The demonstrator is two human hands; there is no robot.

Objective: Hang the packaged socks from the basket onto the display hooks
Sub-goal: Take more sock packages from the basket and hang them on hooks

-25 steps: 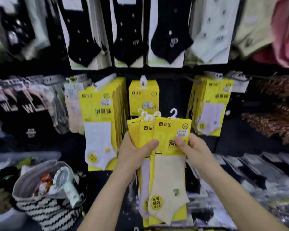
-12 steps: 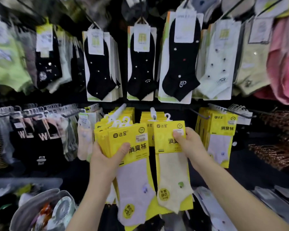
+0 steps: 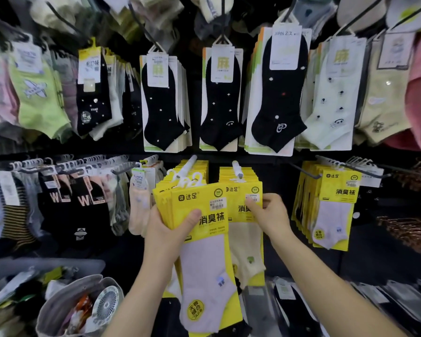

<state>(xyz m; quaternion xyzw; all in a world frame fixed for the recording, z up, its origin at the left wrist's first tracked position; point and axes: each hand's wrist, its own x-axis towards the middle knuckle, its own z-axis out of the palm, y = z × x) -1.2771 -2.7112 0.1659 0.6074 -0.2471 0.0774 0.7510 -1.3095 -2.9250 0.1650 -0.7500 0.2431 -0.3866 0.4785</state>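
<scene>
My left hand [image 3: 167, 233] grips a stack of yellow sock packs [image 3: 199, 207] with a pale lilac sock on the front one, held up just below a white display hook [image 3: 186, 167]. My right hand [image 3: 269, 214] pinches the top of a single yellow pack with a cream sock [image 3: 247, 242], which hangs on the neighbouring white hook [image 3: 236, 169] in front of other yellow packs. The basket is not clearly in view.
Black and white sock packs [image 3: 220, 98] hang on the row above. More yellow packs [image 3: 333, 203] hang at the right, striped and black socks [image 3: 66, 205] at the left. A grey bag [image 3: 58, 305] with a small fan sits at the lower left.
My right hand has carried the cream-sock pack away from the stack and up onto the right white hook. My left hand has raised the remaining stack toward the left hook.
</scene>
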